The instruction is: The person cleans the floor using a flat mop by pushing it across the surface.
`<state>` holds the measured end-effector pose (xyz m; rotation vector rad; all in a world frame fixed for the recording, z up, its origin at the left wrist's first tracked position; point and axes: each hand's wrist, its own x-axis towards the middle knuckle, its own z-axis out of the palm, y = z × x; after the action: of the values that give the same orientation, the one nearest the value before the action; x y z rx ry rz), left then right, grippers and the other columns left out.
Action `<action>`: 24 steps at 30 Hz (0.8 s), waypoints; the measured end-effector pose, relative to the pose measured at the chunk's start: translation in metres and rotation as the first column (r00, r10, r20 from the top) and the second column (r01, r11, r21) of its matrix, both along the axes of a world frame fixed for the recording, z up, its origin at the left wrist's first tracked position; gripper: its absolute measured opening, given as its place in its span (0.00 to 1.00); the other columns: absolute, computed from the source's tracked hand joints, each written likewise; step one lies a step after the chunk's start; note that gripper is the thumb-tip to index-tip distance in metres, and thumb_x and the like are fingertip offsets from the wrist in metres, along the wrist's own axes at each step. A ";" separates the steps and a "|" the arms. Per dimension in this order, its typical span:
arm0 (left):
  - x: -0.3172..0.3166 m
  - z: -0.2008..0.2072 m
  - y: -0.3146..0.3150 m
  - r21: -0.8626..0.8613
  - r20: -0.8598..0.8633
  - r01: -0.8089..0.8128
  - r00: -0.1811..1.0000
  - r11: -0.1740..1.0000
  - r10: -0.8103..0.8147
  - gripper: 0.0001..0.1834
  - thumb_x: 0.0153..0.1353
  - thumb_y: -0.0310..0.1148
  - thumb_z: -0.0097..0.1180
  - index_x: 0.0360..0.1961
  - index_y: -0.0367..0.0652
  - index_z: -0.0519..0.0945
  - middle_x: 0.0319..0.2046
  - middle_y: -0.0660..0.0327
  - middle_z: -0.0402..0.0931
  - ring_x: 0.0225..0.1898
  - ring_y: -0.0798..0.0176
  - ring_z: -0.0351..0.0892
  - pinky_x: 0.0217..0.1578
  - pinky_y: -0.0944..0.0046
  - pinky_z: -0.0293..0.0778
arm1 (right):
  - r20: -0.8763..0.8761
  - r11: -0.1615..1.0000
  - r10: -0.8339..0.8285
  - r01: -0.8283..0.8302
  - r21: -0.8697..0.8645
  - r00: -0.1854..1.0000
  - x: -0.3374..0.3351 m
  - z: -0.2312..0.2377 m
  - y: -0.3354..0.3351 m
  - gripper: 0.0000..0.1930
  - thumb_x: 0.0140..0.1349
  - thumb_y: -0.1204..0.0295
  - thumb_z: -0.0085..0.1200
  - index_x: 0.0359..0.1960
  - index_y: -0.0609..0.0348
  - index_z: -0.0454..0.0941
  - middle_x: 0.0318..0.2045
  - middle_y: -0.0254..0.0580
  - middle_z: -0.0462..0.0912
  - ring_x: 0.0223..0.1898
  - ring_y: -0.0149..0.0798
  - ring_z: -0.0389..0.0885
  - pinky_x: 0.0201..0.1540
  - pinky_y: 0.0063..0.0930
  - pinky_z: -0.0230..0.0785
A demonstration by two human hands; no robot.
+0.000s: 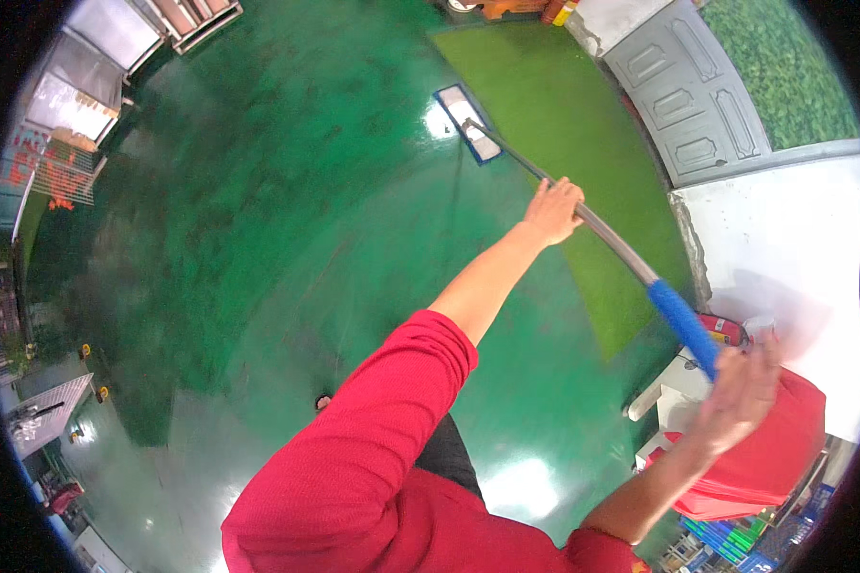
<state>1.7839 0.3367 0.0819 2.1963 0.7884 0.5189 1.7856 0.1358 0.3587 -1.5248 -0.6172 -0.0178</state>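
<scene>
Glossy green floor (287, 220), turf strip (554, 124), white wall (784, 239).

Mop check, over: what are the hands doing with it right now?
Left hand gripping mid-handle, right hand on the blue grip. Mop head flat on green floor, beside the mat. Nothing blocking it.

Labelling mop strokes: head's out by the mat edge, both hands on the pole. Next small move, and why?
Probably draw the flat mop head back along the glossy green floor: the left hand is at full stretch on the pole, and the right hand is at the blue grip.
</scene>
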 end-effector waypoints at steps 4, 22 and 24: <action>-0.058 0.055 -0.046 -0.016 0.116 0.078 0.990 0.997 -0.076 0.15 0.50 0.40 0.55 0.33 0.43 0.69 0.35 0.57 0.68 0.45 0.55 0.66 0.56 0.49 0.52 | 0.009 0.890 0.445 -0.441 -0.116 0.896 0.053 0.080 -0.073 0.23 0.61 0.75 0.40 0.55 0.77 0.52 0.12 0.20 0.50 0.14 0.18 0.52 0.30 0.15 0.62; -0.723 -0.067 -0.300 0.102 -0.523 -0.779 0.487 0.619 0.699 0.14 0.47 0.32 0.55 0.37 0.44 0.69 0.36 0.55 0.70 0.43 0.50 0.69 0.52 0.44 0.54 | -0.777 0.317 0.625 -0.934 0.168 0.072 -0.424 -0.133 -0.016 0.08 0.54 0.73 0.51 0.36 0.58 0.76 0.14 0.26 0.68 0.13 0.20 0.61 0.13 0.14 0.48; -0.795 -0.074 -0.324 0.114 -0.754 -0.835 0.280 0.538 0.594 0.17 0.50 0.34 0.53 0.43 0.45 0.67 0.44 0.57 0.67 0.52 0.55 0.62 0.54 0.42 0.49 | -0.811 0.227 0.584 -0.967 0.113 0.042 -0.503 -0.169 -0.031 0.09 0.54 0.74 0.50 0.36 0.62 0.75 0.17 0.30 0.70 0.13 0.20 0.60 0.14 0.13 0.49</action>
<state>0.9893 0.0131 0.0081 1.5412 2.2391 -0.1557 1.2829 0.1045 0.1897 -1.1952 -0.7836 1.8056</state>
